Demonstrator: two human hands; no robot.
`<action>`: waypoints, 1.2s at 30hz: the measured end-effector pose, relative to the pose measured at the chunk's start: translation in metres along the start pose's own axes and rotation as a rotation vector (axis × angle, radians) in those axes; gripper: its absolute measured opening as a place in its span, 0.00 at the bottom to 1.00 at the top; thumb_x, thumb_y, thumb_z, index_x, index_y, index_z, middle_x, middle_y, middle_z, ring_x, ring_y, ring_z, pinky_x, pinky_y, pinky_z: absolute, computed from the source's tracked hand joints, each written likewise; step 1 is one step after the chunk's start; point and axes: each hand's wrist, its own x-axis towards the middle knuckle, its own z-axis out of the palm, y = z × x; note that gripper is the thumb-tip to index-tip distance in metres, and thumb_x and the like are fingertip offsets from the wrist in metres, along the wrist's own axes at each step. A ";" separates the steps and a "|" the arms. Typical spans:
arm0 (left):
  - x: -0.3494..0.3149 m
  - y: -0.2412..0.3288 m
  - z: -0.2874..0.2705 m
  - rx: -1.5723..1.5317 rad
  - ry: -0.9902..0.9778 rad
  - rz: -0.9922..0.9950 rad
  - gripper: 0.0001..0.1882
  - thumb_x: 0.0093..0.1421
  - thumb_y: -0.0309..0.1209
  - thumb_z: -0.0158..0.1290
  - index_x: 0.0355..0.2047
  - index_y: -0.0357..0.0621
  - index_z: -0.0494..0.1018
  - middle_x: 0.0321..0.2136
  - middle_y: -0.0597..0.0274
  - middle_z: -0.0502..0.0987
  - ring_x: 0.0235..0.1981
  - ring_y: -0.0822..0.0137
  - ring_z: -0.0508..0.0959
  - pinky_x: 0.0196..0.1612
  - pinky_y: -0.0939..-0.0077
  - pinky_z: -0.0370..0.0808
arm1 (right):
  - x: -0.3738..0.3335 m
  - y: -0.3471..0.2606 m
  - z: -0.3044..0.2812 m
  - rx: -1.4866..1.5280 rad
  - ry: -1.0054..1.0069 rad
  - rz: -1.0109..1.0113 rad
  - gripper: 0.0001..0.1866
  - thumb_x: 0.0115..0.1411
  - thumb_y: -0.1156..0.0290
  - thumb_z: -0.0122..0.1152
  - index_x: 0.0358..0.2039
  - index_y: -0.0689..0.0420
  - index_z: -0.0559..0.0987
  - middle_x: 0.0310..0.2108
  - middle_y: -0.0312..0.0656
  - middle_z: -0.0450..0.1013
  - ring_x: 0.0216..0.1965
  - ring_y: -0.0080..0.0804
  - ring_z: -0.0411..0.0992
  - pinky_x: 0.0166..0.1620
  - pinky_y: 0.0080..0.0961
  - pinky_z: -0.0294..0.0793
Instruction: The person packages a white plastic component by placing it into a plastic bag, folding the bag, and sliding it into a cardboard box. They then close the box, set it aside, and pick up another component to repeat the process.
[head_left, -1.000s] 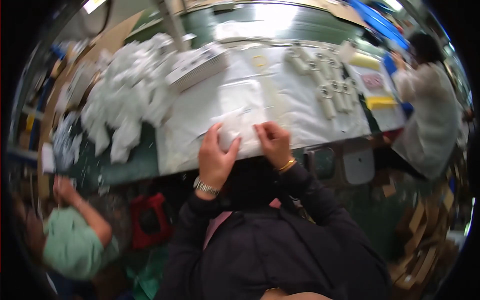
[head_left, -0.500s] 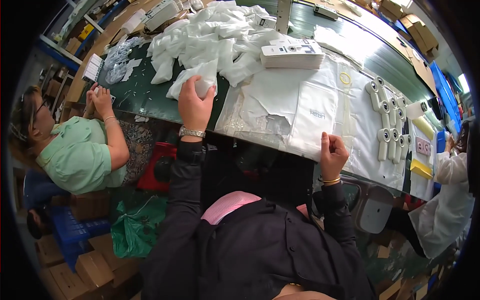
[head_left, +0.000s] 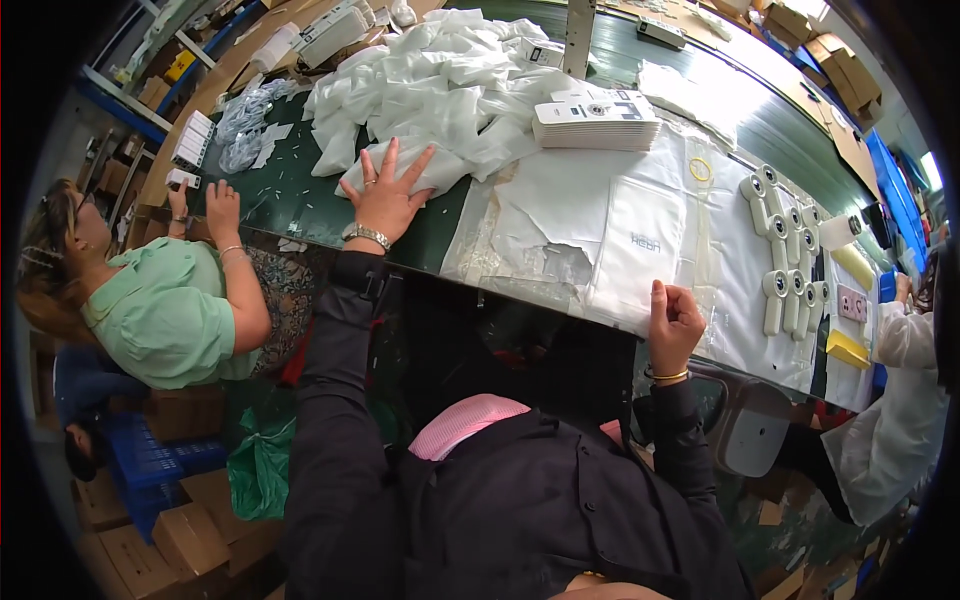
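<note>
My left hand (head_left: 387,203) is spread open, palm down, at the near edge of a large heap of filled white plastic bags (head_left: 440,90). Its fingers rest over the nearest bag (head_left: 440,170), on the dark green tabletop. My right hand (head_left: 676,325) is closed, fingers curled and thumb up, at the table's front edge. It is beside the near right corner of a flat white bag (head_left: 636,245) with small dark print; whatever it may pinch is hidden. The flat bag lies on a torn, taped white sheet (head_left: 535,215).
A stack of white printed boxes (head_left: 596,125) stands behind the flat bag. White handheld devices with round heads (head_left: 776,285) lie in rows at the right, near a yellow piece (head_left: 848,349). Co-workers sit at left, in a green shirt (head_left: 175,310), and at right, in a white sleeve (head_left: 890,430).
My left hand has opened from a grip around a white bundle and now lies flat with spread fingers. My right hand remains closed by the flat bag. The view has shifted slightly.
</note>
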 end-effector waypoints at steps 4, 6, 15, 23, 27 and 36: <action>0.021 -0.024 0.003 -0.017 -0.057 0.027 0.38 0.67 0.54 0.58 0.74 0.97 0.55 0.80 0.69 0.48 0.78 0.34 0.47 0.63 0.03 0.42 | 0.000 -0.004 0.002 -0.009 0.018 0.007 0.11 0.69 0.72 0.70 0.30 0.63 0.81 0.19 0.26 0.68 0.22 0.11 0.61 0.27 0.15 0.58; 0.033 -0.029 0.005 -0.032 -0.068 0.088 0.38 0.67 0.55 0.58 0.74 0.96 0.55 0.80 0.71 0.48 0.78 0.35 0.49 0.62 0.03 0.43 | 0.001 -0.010 0.001 -0.011 0.055 -0.012 0.10 0.68 0.73 0.70 0.29 0.62 0.81 0.19 0.27 0.68 0.22 0.12 0.61 0.26 0.17 0.59; 0.041 -0.095 0.034 -0.115 0.069 0.359 0.42 0.65 0.44 0.61 0.77 0.65 0.59 0.79 0.52 0.51 0.77 0.38 0.53 0.76 0.37 0.47 | 0.012 -0.021 -0.017 0.099 0.059 0.085 0.10 0.65 0.69 0.72 0.29 0.60 0.82 0.19 0.38 0.73 0.19 0.22 0.70 0.25 0.25 0.67; 0.010 -0.028 -0.001 -0.265 0.165 0.153 0.38 0.66 0.40 0.62 0.75 0.56 0.62 0.75 0.57 0.63 0.77 0.46 0.58 0.76 0.39 0.45 | 0.053 0.028 -0.137 -0.613 0.321 0.077 0.15 0.63 0.68 0.72 0.47 0.60 0.82 0.43 0.45 0.80 0.36 0.37 0.80 0.38 0.32 0.78; -0.018 0.024 -0.024 -0.409 0.262 0.191 0.32 0.68 0.38 0.61 0.71 0.52 0.68 0.71 0.62 0.70 0.75 0.52 0.64 0.76 0.37 0.45 | 0.068 0.042 -0.151 -0.856 0.241 0.195 0.19 0.63 0.65 0.70 0.52 0.57 0.80 0.49 0.48 0.79 0.47 0.49 0.80 0.48 0.41 0.80; -0.074 0.179 -0.051 -0.619 0.134 0.563 0.24 0.68 0.34 0.61 0.64 0.49 0.76 0.68 0.62 0.74 0.72 0.59 0.68 0.76 0.42 0.40 | 0.064 0.052 -0.158 -0.901 -0.033 -0.054 0.15 0.62 0.74 0.64 0.50 0.55 0.82 0.52 0.44 0.79 0.51 0.49 0.79 0.57 0.42 0.76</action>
